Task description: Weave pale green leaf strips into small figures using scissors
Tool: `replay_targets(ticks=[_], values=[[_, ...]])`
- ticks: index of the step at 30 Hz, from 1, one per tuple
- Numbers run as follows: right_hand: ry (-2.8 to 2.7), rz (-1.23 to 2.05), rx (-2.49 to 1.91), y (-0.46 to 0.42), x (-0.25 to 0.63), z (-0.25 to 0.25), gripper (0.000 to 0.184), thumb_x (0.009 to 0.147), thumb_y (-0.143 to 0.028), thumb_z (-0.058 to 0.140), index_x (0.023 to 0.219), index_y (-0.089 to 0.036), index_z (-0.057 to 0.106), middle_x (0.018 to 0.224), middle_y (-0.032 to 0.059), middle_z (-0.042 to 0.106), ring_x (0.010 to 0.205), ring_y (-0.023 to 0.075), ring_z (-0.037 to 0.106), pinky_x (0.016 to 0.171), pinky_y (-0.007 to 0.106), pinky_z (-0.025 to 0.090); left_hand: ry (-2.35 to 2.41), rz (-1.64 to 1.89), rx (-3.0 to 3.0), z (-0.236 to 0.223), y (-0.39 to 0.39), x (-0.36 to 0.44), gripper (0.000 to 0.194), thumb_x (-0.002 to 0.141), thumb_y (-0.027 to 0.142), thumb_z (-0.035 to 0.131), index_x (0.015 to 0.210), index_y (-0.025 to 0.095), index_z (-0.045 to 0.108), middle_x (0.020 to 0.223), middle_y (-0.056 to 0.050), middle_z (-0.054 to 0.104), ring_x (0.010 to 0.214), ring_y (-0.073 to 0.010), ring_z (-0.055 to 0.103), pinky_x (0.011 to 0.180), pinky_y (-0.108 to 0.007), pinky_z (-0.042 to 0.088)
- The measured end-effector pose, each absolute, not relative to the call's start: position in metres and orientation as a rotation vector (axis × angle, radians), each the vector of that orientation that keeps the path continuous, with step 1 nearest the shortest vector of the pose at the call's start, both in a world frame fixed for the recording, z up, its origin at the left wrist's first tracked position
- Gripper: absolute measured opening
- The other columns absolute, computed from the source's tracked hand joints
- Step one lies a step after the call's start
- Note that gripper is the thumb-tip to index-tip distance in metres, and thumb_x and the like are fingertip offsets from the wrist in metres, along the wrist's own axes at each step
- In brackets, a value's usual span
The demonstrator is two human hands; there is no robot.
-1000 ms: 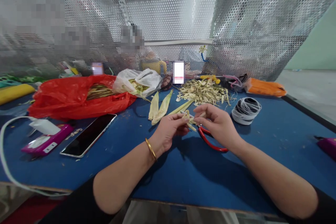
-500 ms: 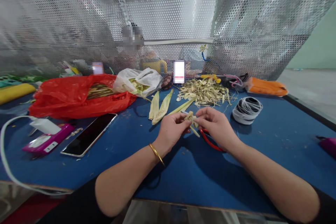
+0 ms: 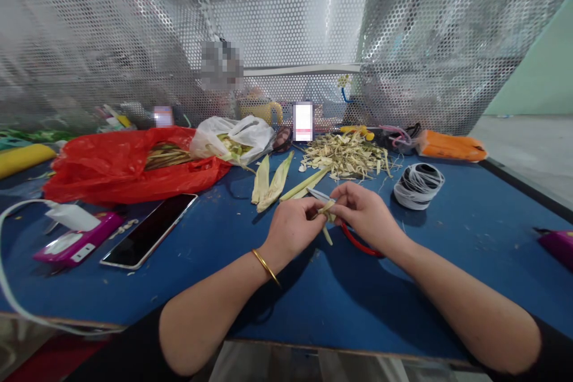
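Note:
My left hand pinches a small pale strip of husk between thumb and fingers, its tail hanging below the fingertips. My right hand is closed on the same piece from the other side, fingertips against the left ones. Much of the strip is hidden by the fingers. Scissors with red handles are under the right hand; their metal blades poke out beyond the fingers. Whether the right hand grips them is unclear. Just past the hands are a long green husk strip and pale husk leaves.
A heap of husk scraps lies behind the hands, a spool of white thread to the right. Leftward are a phone, a purple power strip, a red bag and a white bag. Perforated metal panels stand behind.
The husk piece has turned in my fingers, so its tail now points more steeply down. More of the scissor blades shows above my hands. The whole view has shifted slightly.

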State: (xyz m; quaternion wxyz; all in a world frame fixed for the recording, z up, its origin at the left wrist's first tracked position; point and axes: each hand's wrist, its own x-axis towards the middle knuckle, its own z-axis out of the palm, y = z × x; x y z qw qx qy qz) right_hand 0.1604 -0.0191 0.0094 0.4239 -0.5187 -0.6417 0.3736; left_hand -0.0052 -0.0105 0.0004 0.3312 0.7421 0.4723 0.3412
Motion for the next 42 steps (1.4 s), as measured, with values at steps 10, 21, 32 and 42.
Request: replay_targets(ticks=[10,21,32,42], values=[[-1.488,1.075,-1.328,-0.0163,0.1624,0.0143,0.026,0.065,-0.016,0.070,0.087,-0.020,0.055,0.058,-0.0030,0.067,0.056,0.0154,0.065,0.055,0.025,0.050,1.279,0.915,2.090,0.0028,-0.0127,-0.0064,0.022,0.078,0.024,0.058,0.090,0.022,0.076,0.061,0.001,0.063,0.056,-0.0125,0.050,0.054,-0.022,0.030],[-1.323,1.247,-1.309,-0.0175,0.1600,0.0161,0.037,0.055,-0.027,0.083,0.073,-0.020,0.051,0.055,-0.0047,0.063,0.050,0.0154,0.066,0.049,0.024,0.052,1.237,0.922,2.103,0.0033,-0.0139,-0.0066,0.023,0.079,0.022,0.057,0.092,0.023,0.076,0.062,0.001,0.063,0.057,-0.0123,0.049,0.054,-0.021,0.031],[-1.303,1.201,-1.219,-0.0178,0.1572,0.0117,0.032,0.058,-0.030,0.082,0.073,-0.017,0.056,0.062,-0.0028,0.065,0.056,0.0112,0.063,0.058,0.025,0.052,1.191,0.999,1.856,-0.0007,-0.0079,-0.0047,0.021,0.077,0.025,0.061,0.092,0.019,0.075,0.065,0.000,0.068,0.056,-0.0122,0.056,0.054,-0.021,0.039],[-1.277,1.256,-1.291,-0.0191,0.1565,0.0135,0.041,0.055,-0.030,0.083,0.076,-0.019,0.049,0.055,-0.0064,0.061,0.043,0.0109,0.060,0.045,0.021,0.045,1.209,0.983,1.913,0.0004,-0.0093,-0.0038,0.023,0.077,0.022,0.057,0.092,0.019,0.075,0.060,0.002,0.062,0.055,-0.0109,0.052,0.053,-0.021,0.035]])
